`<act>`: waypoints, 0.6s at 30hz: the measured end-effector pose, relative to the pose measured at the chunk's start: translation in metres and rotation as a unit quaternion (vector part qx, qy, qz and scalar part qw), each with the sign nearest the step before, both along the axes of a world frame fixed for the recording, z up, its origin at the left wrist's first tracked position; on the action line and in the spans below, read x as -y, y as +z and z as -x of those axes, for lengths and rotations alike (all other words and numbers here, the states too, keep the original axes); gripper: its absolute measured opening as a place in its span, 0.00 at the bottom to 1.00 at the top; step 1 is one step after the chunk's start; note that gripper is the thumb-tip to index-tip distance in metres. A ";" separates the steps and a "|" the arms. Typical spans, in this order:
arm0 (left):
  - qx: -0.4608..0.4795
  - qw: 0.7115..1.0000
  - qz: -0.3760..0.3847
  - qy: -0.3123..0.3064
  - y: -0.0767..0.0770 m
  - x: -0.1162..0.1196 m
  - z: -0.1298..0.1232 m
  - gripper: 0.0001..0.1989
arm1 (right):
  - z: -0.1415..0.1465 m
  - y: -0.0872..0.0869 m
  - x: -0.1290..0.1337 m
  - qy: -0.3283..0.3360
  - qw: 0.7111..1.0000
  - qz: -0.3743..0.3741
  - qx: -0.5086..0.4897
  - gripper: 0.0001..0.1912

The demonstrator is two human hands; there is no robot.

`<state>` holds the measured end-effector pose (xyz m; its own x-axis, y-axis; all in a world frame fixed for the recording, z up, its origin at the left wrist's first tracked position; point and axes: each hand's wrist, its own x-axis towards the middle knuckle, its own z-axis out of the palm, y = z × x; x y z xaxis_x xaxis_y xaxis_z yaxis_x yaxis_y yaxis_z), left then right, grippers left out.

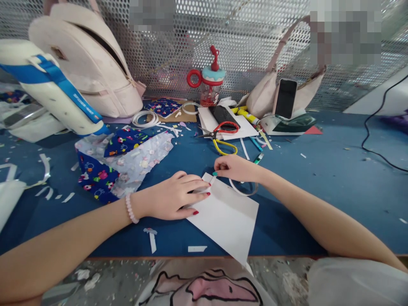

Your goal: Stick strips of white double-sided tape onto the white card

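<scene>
White sheet (228,216), one: at the desk's (287,221) near edge, a corner overhanging; extends nearward from both grips. Left hand (177,195): spread flat, pressing its left side. Right hand (234,168): fingers pinched on narrow white strip (213,182) at its far corner.

blue table (287,170), perforated metal wall (165,55)

Moderately bright, diffuse light is falling across the white sheet (228,216), and soft shadows are darkening the blue table (287,229) close around it. Beyond the sheet, the perforated metal panel (178,46) is catching pale glare, while pixelated blocks (346,32) are masking patches of it. The wide lens is stretching the bottle (47,85) far left of the sheet, and slight softness is blurring fine detail.
</scene>
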<state>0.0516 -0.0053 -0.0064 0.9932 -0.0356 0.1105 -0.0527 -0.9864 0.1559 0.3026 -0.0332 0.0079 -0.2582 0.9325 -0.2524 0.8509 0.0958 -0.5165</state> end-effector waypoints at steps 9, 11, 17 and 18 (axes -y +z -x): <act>-0.013 1.000 -0.015 -0.016 -0.003 0.001 0.000 0.21 | 0.000 0.001 -0.001 -0.002 1.000 0.004 -0.013 0.04; -0.015 1.000 -0.020 -0.016 -0.003 0.001 0.000 0.21 | 0.000 0.001 0.000 -0.001 1.000 0.001 -0.013 0.03; -0.035 0.999 -0.025 -0.011 -0.004 0.002 0.001 0.22 | -0.001 -0.001 -0.001 0.002 1.000 -0.005 -0.013 0.03; -0.040 0.999 -0.027 -0.009 -0.004 0.002 0.001 0.22 | -0.001 -0.001 -0.001 0.002 1.000 -0.006 -0.012 0.03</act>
